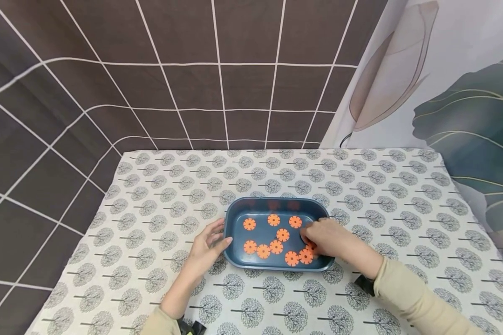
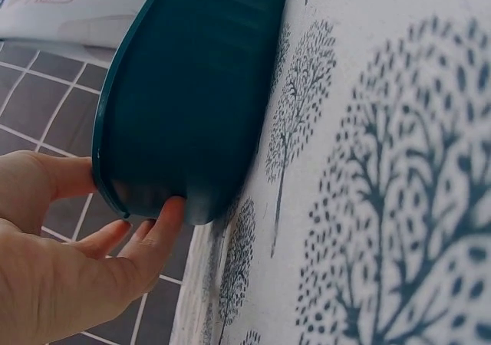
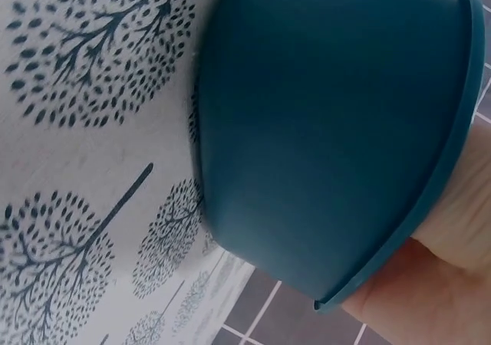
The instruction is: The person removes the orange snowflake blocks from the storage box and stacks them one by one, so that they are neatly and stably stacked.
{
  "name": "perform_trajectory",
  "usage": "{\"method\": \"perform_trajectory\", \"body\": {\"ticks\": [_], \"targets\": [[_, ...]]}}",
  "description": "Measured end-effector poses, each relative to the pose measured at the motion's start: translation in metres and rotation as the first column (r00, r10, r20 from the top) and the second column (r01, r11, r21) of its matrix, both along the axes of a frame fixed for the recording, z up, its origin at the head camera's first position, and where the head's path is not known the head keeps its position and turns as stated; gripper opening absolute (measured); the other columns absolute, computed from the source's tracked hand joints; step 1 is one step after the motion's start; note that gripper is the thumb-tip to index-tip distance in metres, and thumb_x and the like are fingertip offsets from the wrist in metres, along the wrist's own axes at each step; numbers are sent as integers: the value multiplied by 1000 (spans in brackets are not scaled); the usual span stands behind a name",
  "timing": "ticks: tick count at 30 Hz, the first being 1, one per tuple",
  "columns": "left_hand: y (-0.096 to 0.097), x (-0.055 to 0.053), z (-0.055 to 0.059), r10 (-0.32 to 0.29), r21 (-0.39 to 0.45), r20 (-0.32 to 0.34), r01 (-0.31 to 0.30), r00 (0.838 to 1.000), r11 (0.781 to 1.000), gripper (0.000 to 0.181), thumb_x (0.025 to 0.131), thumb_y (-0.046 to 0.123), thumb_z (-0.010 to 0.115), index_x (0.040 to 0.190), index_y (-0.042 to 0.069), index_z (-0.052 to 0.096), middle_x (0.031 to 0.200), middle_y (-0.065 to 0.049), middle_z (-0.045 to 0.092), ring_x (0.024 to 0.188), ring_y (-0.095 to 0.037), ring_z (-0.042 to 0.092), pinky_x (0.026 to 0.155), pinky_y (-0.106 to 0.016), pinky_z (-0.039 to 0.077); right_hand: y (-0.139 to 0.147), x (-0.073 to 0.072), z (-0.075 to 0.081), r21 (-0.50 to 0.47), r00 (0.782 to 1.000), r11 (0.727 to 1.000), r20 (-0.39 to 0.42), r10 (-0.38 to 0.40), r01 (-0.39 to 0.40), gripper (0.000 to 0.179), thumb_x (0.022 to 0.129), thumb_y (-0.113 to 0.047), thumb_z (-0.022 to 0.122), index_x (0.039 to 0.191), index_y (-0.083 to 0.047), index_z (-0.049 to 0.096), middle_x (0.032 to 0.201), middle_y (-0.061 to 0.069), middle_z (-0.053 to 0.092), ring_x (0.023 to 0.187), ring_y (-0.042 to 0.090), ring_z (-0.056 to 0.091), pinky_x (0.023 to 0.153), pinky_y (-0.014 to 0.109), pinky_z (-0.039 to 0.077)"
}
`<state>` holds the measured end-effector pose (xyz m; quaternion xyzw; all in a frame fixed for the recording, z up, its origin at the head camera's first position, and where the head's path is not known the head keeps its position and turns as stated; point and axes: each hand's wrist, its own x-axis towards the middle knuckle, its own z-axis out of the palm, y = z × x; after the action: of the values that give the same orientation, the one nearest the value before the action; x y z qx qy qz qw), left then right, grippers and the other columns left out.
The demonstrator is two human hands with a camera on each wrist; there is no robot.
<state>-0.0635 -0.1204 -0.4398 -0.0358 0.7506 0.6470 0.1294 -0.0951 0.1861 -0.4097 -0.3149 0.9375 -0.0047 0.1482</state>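
A dark blue rectangular tray point(image 1: 234, 258) with rounded corners sits on the table, holding several orange notched discs point(image 1: 282, 234) laid flat on its floor. At the tray's left end, my left hand point(image 1: 205, 246) grips the wall. In the left wrist view its thumb reaches over the rim while the fingers point(image 2: 163, 230) press the outer side. My right hand point(image 1: 327, 236) dips over the right end with fingers bent down inside. One orange disc point(image 1: 311, 249) shows partly beneath it; I cannot tell whether the fingers hold it. The tray wall hides those fingertips in the right wrist view.
A white tablecloth point(image 1: 151, 279) printed with grey trees spreads around the tray. Behind and to the left hangs a dark curtain point(image 1: 247, 88) with white grid lines. A pale leaf-patterned curtain point(image 1: 457, 97) hangs at the right.
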Motion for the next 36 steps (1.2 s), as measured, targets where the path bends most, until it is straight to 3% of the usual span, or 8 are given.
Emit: {"method": "perform_trajectory", "body": {"ticks": [9, 30, 36], "targets": [[1, 0, -1, 3, 1, 19, -3, 1000, 1000, 58, 85, 13, 66, 138, 12, 43, 137, -12, 47, 124, -29, 46, 101, -39, 44, 4, 1, 1, -35, 999, 999, -10, 39, -39, 26, 65, -24, 81, 69, -18, 56, 65, -9, 49, 58, 12, 44, 61, 32, 44], [2, 2, -2, -4, -16, -3, 4, 1000, 1000, 56, 86, 12, 64, 138, 8, 43, 135, -13, 48, 124, -31, 46, 101, -40, 44, 6, 1, -4, -47, 994, 995, -60, 87, -90, 22, 64, -19, 75, 66, -19, 53, 63, -10, 48, 57, 11, 44, 60, 31, 45], [2, 2, -2, -3, -23, 1, 3, 1000, 1000, 55, 86, 14, 65, 137, 9, 43, 134, -11, 49, 125, -30, 46, 102, -41, 43, 8, -2, -4, -122, 995, 987, -27, 101, -103, 21, 68, -20, 79, 70, -20, 57, 65, -13, 49, 56, 5, 41, 58, 25, 44]]}}
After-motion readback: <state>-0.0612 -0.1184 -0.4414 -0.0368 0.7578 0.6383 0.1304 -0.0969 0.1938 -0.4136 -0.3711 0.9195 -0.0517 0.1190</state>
